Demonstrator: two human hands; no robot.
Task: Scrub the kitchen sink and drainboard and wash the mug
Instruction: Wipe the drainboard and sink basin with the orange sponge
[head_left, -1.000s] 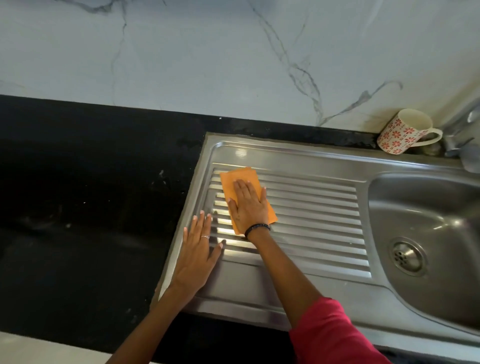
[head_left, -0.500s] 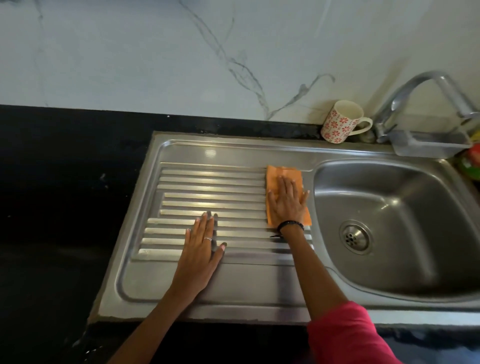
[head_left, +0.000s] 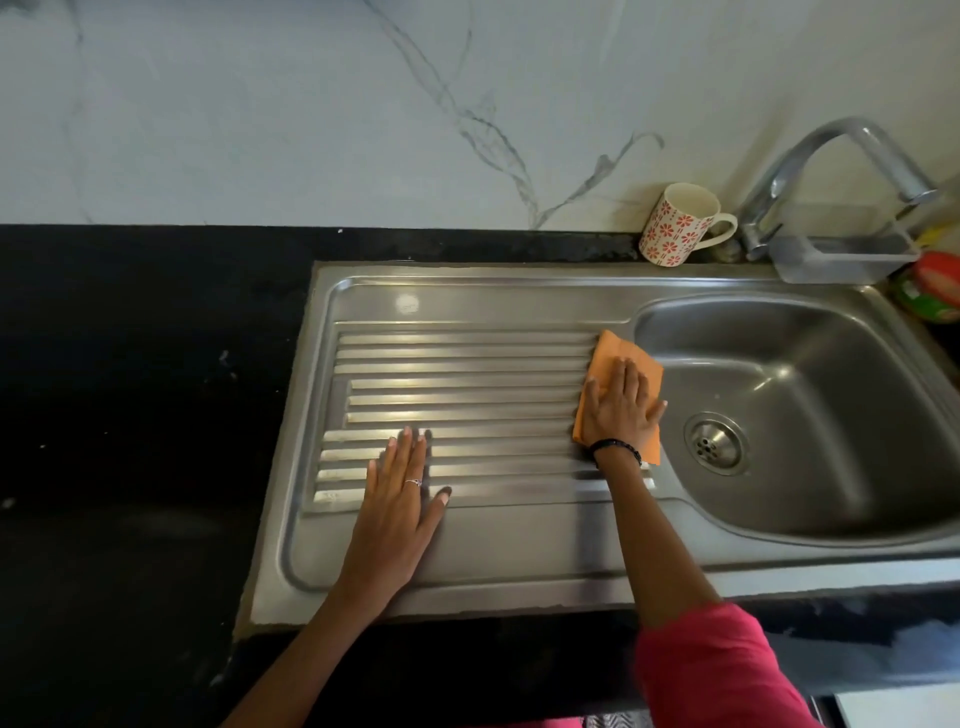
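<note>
Right hand (head_left: 621, 408) lies flat, fingers straight and spread, pressing an orange cloth (head_left: 605, 353) onto the drainboard (head_left: 467, 384) at its right end, just beside the sink basin (head_left: 831, 395); cloth edge overhangs the basin lip. No curled grip on the cloth, palm pressure only. Black bracelet at the right wrist, pink sleeve (head_left: 722, 670) lower down. Left hand (head_left: 402, 491) also released and flat, resting on the lower ridges of the drainboard, ring on one finger, holding nothing.

Mug (head_left: 675, 223), white with red flower print, stands upright behind the sink on the black surface (head_left: 130, 415), against the marble-look wall (head_left: 311, 104), handle pointing right. Just right of it: chrome tap (head_left: 831, 156), spout arching right, and a clear plastic tray (head_left: 841, 257) at its base. A red-green object (head_left: 932, 291) sits at the right edge, partly cut off, cannot tell what. Drain strainer (head_left: 716, 442) in the basin is uncovered. Right forearm crosses the drainboard's front right corner.
</note>
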